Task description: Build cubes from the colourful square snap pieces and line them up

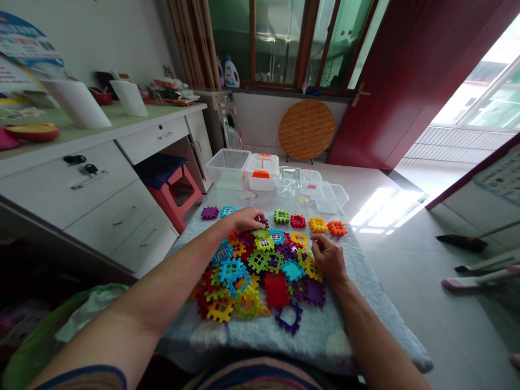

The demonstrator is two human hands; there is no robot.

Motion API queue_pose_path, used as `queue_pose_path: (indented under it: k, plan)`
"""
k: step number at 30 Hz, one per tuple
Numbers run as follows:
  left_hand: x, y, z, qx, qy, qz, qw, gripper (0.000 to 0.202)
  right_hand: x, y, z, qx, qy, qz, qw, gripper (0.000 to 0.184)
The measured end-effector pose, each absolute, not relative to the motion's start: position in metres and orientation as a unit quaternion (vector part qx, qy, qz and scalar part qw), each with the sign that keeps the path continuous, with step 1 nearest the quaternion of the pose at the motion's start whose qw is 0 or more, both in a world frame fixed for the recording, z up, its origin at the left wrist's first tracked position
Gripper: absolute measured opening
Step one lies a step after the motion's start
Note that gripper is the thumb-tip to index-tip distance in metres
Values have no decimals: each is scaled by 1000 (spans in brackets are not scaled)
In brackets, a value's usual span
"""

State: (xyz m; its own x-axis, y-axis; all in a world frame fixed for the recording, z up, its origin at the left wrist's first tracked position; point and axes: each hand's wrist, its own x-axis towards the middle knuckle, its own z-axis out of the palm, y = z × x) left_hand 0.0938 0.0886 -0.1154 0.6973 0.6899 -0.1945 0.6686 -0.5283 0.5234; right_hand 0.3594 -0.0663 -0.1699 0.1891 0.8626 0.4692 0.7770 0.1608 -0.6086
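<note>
On the cloth-covered table lies a heap of notched plastic building pieces (259,261) in red, blue, green, yellow and purple, some with window grids. My left hand (246,219) is at the heap's far edge, fingers closed on a purple building piece (264,222) that they partly cover. Beside the heap's right side rests my right hand (330,257), its fingers curled together with nothing visible in them, close to a yellow piece (312,269). Behind the heap stand a purple piece (210,213), a blue piece (228,211), a green piece (281,216), a red piece (298,221) and orange ones (337,228) in a row.
Along the table's far end stand a clear open bin (228,162), a lidded box with an orange latch (262,173) and smaller clear containers (289,181). A pink stool (174,195) and white drawers (105,216) are at left. A broom (463,241) lies at right.
</note>
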Motion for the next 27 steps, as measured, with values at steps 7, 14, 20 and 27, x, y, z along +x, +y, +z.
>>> queue_pose_path:
  k: [7,14,20,27]
  plan:
    - [72,62,-92,875,358,70,317,26,360,-67,-171,-644,-636,57,420,19]
    - [39,34,-80,832,389,152,364,36,358,-66,-169,-649,-630,62,423,20]
    - [16,32,-98,821,459,180,287,43,358,-66,-170,-644,-631,71,427,21]
    - [32,22,-106,870,466,121,108,36,359,-66,-170,-644,-632,73,425,20]
